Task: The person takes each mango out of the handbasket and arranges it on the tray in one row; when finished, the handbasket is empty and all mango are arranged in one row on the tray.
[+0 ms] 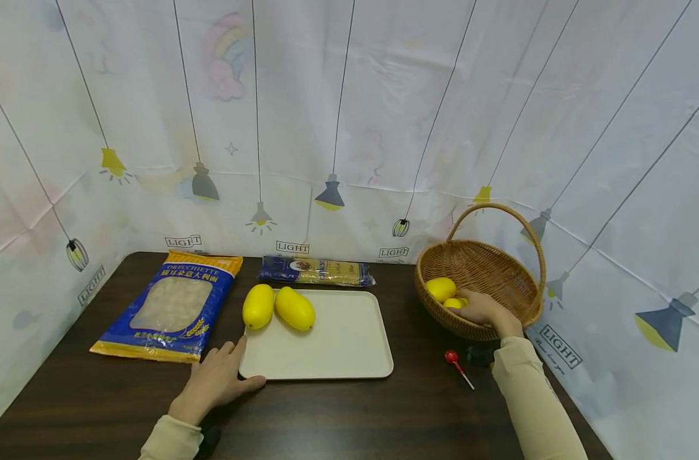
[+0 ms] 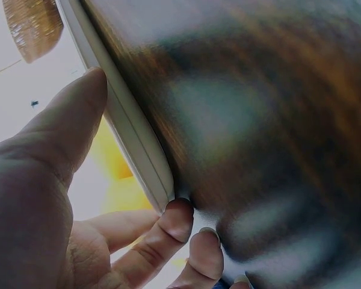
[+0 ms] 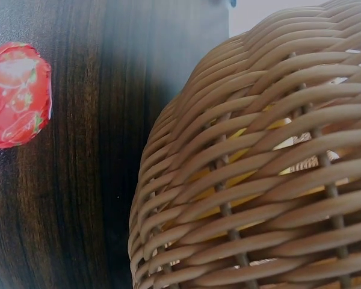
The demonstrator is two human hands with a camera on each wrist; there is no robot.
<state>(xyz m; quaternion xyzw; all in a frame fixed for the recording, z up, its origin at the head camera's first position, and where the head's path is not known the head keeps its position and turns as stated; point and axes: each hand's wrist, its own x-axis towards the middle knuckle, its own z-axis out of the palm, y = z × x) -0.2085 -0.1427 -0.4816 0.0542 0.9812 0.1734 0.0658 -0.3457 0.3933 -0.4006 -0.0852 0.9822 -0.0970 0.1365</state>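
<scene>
Clock centred on the tray (image 1: 338,345). Left hand (image 1: 217,377): thumb and fingers spread, touching the rim at 7–8 o'clock. Right hand (image 1: 482,309): inside the basket (image 1: 501,265) at 2–3 o'clock, gripping a yellow fruit (image 1: 453,303); a second fruit (image 1: 440,289) lies beside it. Two more fruits (image 1: 294,309) rest on the tray, 10 o'clock. Lollipop (image 1: 452,357): 3 o'clock, bench (image 1: 338,418).

Pale, lightly creased backdrop (image 1: 303,96) with hanging-lamp motifs (image 1: 330,193) around a dark wood-grain table (image 1: 349,421).
</scene>
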